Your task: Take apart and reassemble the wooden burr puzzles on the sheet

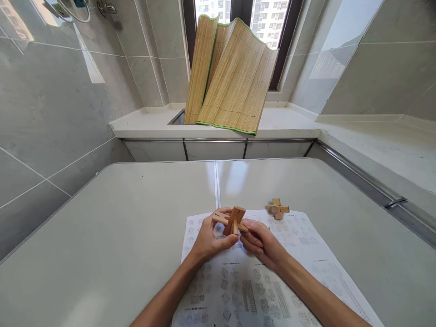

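Both hands hold one wooden interlocking puzzle (235, 219) above a large printed sheet (238, 281). My left hand (214, 237) grips its left side, with the thumb below and the fingers behind it. On the right, my right hand (260, 238) pinches the end of a wooden piece that sticks out of the puzzle. The puzzle has a tilted flat block with crossing bars. A second wooden cross-shaped puzzle (277, 209) rests at the sheet's top edge, to the right of my hands. Small drawings of puzzle shapes cover the sheet.
A pale table (136, 227) with a centre seam lies under the sheet. Behind it, a bamboo mat (235, 77) leans on a white ledge (293, 122) before a window. Grey tiled walls stand at both sides, with a metal rail along the right.
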`<action>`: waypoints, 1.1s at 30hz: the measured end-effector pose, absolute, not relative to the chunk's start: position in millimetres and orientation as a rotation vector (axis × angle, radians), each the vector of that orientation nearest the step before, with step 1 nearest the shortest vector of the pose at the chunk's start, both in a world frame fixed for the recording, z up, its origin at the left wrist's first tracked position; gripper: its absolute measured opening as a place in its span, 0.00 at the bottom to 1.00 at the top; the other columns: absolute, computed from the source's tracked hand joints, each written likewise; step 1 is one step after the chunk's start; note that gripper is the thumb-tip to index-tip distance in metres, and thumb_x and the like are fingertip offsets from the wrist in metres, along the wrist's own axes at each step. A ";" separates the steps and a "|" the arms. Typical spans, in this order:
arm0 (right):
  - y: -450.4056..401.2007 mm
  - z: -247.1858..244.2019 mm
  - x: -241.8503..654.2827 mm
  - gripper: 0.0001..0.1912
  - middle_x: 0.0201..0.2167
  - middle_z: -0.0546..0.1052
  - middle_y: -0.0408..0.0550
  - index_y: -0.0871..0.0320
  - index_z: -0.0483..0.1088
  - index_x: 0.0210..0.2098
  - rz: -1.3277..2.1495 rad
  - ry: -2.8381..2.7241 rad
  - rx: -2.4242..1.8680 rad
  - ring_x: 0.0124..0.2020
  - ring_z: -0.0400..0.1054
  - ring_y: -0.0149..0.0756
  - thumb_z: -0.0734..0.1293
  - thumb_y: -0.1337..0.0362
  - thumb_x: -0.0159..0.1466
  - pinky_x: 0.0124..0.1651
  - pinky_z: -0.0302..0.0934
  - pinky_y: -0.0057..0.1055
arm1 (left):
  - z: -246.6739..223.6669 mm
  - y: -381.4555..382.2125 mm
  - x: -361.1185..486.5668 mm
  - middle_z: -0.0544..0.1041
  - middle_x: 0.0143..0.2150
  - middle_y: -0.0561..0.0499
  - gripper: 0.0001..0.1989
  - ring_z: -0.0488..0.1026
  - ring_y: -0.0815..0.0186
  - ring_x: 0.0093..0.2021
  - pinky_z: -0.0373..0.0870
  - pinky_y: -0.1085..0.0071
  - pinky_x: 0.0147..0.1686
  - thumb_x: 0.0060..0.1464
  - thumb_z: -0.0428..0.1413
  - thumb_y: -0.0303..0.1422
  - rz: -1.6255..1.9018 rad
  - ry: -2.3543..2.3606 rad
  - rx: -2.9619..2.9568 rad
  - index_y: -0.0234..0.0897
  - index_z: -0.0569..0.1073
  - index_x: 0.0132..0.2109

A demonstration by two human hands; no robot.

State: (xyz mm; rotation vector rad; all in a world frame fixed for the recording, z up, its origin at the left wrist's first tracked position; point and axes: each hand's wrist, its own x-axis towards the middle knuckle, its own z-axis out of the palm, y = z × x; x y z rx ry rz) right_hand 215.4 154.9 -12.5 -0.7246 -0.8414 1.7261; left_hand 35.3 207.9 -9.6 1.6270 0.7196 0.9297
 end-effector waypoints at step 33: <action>157.9 -14.7 216.5 0.19 0.17 0.56 0.31 0.55 0.60 0.28 1.743 -0.624 -0.717 0.15 0.40 0.23 0.70 0.53 0.64 0.19 0.41 0.23 | -3.9 213.2 42.3 0.82 0.48 0.42 0.19 0.78 0.55 0.51 0.71 0.63 0.54 0.51 0.68 0.43 0.954 0.742 1.320 0.36 0.77 0.46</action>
